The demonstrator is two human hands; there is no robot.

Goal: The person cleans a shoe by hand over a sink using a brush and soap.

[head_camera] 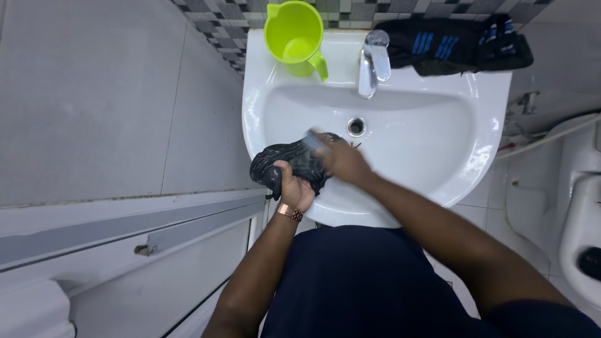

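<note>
Left hand [294, 188] grips the dark shoe [291, 164] over the sink [426, 144] — right hand [341, 159] clenched on top.

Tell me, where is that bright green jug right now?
The green jug stands on the back ledge of the white sink, at its far left corner, just left of the chrome tap.

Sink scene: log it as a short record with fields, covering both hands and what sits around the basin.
place: white sink at a tiled wall
left hand: grips a dark wet shoe at the basin's front edge
right hand: on the shoe, with something small and blurred
tap: no water seen running
left of tap: green jug
right of tap: black cloth with blue stripes
</note>
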